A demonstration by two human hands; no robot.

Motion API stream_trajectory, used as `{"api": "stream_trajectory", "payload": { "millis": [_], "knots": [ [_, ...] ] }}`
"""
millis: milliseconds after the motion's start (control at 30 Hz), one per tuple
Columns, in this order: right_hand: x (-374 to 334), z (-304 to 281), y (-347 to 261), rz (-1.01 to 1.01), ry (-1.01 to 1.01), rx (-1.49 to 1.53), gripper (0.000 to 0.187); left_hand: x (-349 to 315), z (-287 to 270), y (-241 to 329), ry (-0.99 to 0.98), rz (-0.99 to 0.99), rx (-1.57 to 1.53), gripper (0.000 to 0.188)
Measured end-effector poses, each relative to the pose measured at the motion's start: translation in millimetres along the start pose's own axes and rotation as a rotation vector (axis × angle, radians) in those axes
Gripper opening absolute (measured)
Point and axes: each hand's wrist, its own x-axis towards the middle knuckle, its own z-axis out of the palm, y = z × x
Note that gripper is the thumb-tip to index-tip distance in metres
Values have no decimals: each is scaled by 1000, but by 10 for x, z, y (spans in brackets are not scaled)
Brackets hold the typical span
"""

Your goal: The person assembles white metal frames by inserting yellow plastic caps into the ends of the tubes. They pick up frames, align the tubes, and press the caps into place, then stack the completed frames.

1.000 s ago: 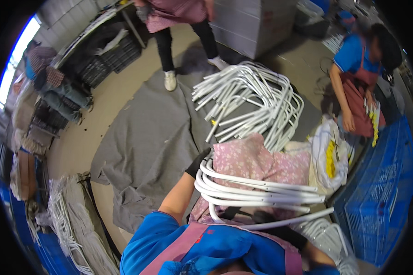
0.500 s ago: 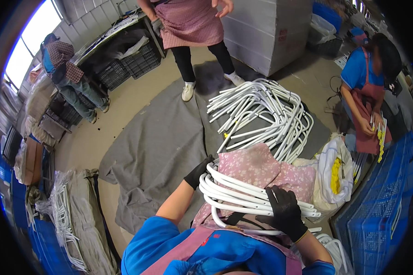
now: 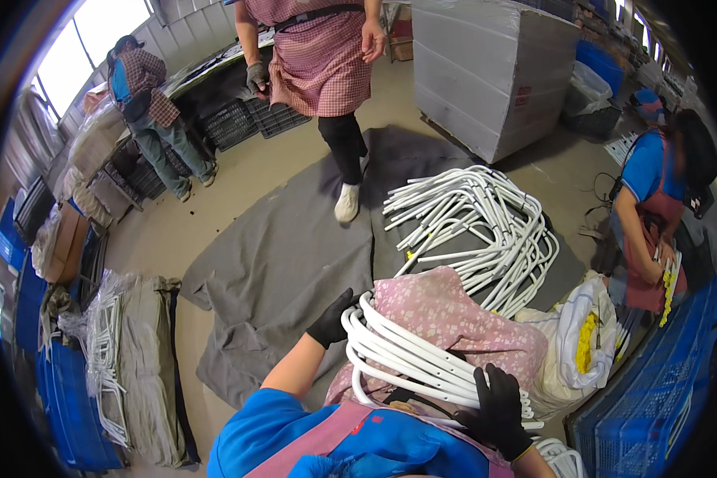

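Observation:
Across my lap, on a pink flowered cloth [image 3: 430,299], lies a bundle of several bent white tubes [image 3: 418,350] with small holes near their right ends. My left hand [image 3: 332,319], in a black glove, is closed at the curved left end of the bundle. Gloved in black as well, my right hand [image 3: 498,408] wraps over the straight ends at the right, its fingers on top of the tubes. The undersides of both grips are hidden.
A heap of white bent tubes [image 3: 486,231] lies ahead on a grey cloth [image 3: 287,247]. Right of my lap stands a white sack [image 3: 562,334] with yellow pieces, beside a blue crate [image 3: 645,398]. Another person [image 3: 327,88] stands ahead; a co-worker [image 3: 649,215] handles tubes at right.
The bundle has tilted, its right ends now lower and nearer me, both hands staying on it. The person ahead has taken a step. The whole view has shifted slightly.

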Motion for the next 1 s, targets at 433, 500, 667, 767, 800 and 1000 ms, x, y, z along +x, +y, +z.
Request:
{"api": "stream_trajectory", "payload": {
  "millis": [433, 500, 667, 767, 800, 1000],
  "knots": [
    [534, 515, -730, -108, -51, -312, 87, 230, -6, -13, -201, 10, 369, 38],
    [525, 489, -752, -121, -78, -416, 84, 269, 3, -49, -194, 170, 703, 47],
    [261, 249, -559, 51, -140, -27, 92, 354, -10, -138, -175, -100, -42, 59],
    [224, 203, -472, 80, -222, -68, 98, 438, -46, -192, -16, 97, 464, 50],
    [235, 201, -461, 63, -231, -72, 98, 430, -59, -207, -29, 137, 597, 40],
    [257, 283, -501, 53, -118, -84, 96, 246, 14, -234, -142, 140, 479, 37]
  ]
}}
